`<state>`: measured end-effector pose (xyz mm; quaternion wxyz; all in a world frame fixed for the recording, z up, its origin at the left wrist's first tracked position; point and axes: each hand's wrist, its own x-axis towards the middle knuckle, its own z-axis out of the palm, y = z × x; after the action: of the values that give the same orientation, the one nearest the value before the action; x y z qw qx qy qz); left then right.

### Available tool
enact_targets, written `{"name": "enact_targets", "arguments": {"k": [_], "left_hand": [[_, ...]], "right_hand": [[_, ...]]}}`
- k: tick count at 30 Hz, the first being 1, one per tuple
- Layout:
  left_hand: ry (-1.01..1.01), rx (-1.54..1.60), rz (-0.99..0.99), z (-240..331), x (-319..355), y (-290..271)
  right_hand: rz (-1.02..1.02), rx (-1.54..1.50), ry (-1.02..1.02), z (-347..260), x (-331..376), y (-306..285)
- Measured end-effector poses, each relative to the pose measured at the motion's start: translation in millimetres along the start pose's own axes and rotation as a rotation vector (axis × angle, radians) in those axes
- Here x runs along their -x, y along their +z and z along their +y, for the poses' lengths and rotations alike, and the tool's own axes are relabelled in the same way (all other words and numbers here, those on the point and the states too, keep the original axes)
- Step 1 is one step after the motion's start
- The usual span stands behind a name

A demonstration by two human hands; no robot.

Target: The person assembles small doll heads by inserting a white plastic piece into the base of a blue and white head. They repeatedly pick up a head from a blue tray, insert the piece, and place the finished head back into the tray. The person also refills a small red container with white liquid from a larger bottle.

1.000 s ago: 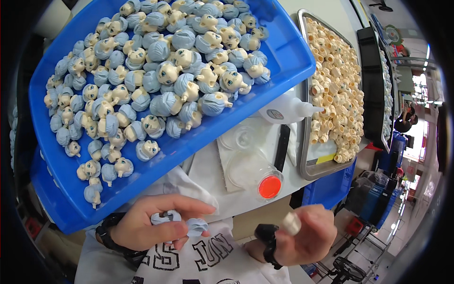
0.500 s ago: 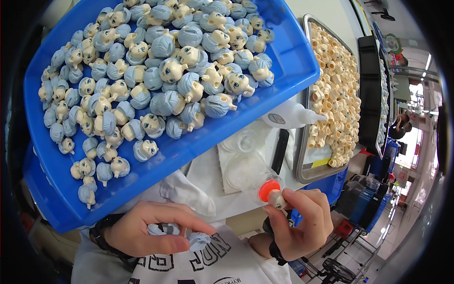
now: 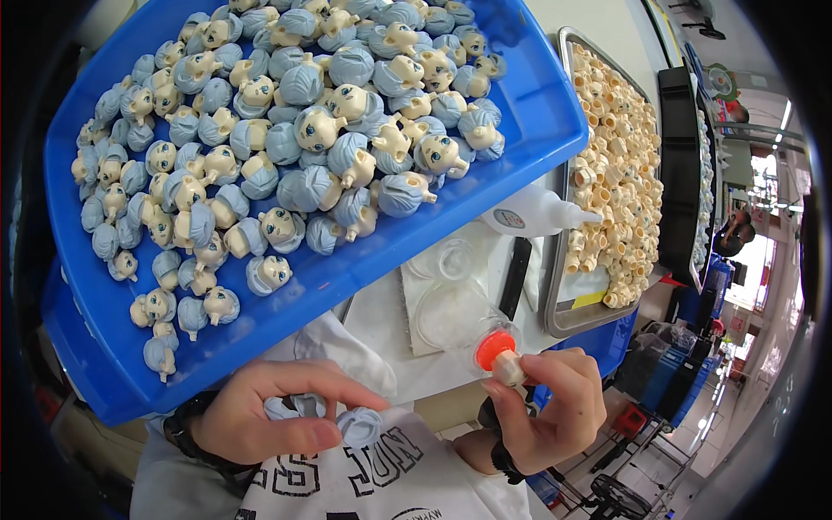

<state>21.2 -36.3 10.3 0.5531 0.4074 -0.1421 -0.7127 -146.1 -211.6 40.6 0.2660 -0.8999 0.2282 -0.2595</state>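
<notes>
In my left hand [image 3: 282,414] are light blue doll hair pieces; one hair piece [image 3: 359,425] sits at the fingertips with its hollow side showing, and another pale blue piece [image 3: 295,406] lies under the curled fingers. Thumb and fingers of my right hand [image 3: 559,400] pinch a small cream doll head piece [image 3: 508,369]. That piece is at the bright orange-red round end [image 3: 495,347] of a small clear container; whether they touch I cannot tell. Left of and beyond my hands, a blue tray [image 3: 347,282] holds many doll heads [image 3: 318,129] with blue hair.
A metal tray [image 3: 555,322] full of cream head pieces [image 3: 611,173] stands at the right. Between the trays lie a white squeeze bottle [image 3: 530,211], a black bar [image 3: 515,276], clear round dishes [image 3: 449,312] and a white cloth [image 3: 347,354]. People are in the background.
My right fingers have turned the head piece, so its printed face no longer shows. The hair piece at my left fingertips has tilted and shows more of its hollow.
</notes>
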Motion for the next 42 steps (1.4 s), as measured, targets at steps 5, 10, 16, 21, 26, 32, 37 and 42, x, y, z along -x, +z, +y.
{"name": "enact_targets", "arguments": {"k": [5, 10, 16, 21, 26, 32, 37, 42], "left_hand": [[-0.025, 0.033, 0.031, -2, 0, 1], [0.002, 0.03, 0.11, -1, -4, 5], [0.076, -0.049, 0.067, -4, -5, 4], [0.111, -0.036, 0.027, -7, -5, 2], [0.13, -0.081, 0.016, -8, -3, 2], [0.089, -0.127, -0.022, -3, -4, 3], [0.05, -0.119, 0.04, -5, -4, 8], [-0.034, 0.062, -0.011, -10, -3, 7]], "right_hand": [[0.054, -0.041, -0.029, 3, 5, 0], [0.066, -0.117, -0.082, 2, 7, 2], [-0.224, -0.419, -0.235, -19, 15, 14], [-0.121, -0.376, -0.205, -30, 16, 32], [-0.156, -0.332, -0.187, -31, 12, 33], [-0.158, -0.377, -0.178, -28, 18, 31], [-0.159, -0.349, -0.25, -25, 23, 35], [-0.169, -0.191, -0.201, -35, 22, 39]]}}
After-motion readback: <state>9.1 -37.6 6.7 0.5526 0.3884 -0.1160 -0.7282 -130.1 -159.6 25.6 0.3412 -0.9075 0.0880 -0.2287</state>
